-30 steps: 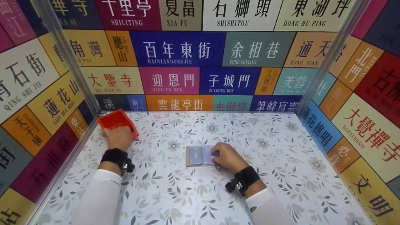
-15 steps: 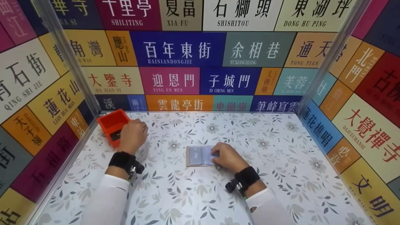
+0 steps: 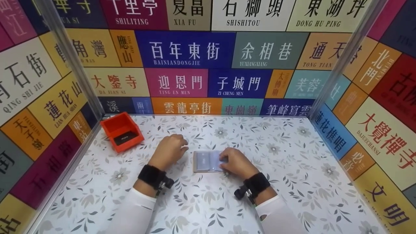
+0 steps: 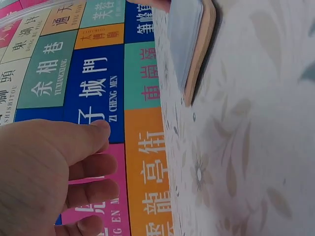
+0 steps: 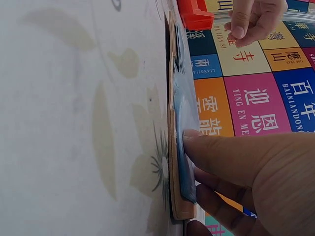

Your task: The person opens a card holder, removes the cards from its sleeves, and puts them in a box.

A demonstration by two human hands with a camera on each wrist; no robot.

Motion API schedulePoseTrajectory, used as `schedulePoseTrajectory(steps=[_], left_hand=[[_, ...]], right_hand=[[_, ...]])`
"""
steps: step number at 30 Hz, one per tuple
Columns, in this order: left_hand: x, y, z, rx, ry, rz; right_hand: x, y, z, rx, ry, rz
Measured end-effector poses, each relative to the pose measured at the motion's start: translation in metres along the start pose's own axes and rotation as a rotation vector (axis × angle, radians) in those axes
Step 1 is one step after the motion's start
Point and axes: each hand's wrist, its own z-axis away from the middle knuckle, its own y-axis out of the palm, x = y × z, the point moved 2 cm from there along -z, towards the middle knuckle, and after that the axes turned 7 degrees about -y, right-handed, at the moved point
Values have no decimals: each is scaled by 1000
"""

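Observation:
A card holder (image 3: 203,161) with a tan cover and clear plastic sleeves lies opened flat on the table. Thumb and fingers of my right hand (image 3: 239,162) pinch the right edge of its sleeves; in the right wrist view the thumb (image 5: 197,142) presses on the clear plastic. Just left of the holder, my left hand (image 3: 169,151) hovers with loosely bent fingers and nothing visible in them. The left wrist view shows that hand (image 4: 54,167) apart from the holder's edge (image 4: 201,54). A red box (image 3: 122,131) at the back left contains a flat black card-like piece (image 3: 126,137).
The white table (image 3: 195,208) has a leaf-and-flower print. Panels with coloured sign lettering (image 3: 185,50) close off the back and both sides, with clear strips at the corners.
My left hand has come out of the red box and moved right, toward the card holder. The black piece in the box is now uncovered. My right hand has stayed on the sleeves.

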Motion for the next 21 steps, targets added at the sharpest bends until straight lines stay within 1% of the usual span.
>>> schedulePoseTrajectory(steps=[2, 6, 8, 13, 18, 21], left_hand=[[-9, 7, -1, 12, 18, 32], [-25, 17, 0, 97, 14, 98], [-30, 22, 2, 152, 6, 99], [-35, 31, 8, 247, 13, 78], [-38, 34, 11, 326, 26, 138], [-39, 35, 13, 361, 30, 177]], right_hand=[[0, 0, 0, -2, -5, 5], [0, 0, 0, -1, -7, 9], [0, 1, 0, 0, -10, 9], [1, 1, 0, -5, -18, 18], [1, -1, 1, -12, -14, 20], [0, -1, 2, -15, -18, 12]])
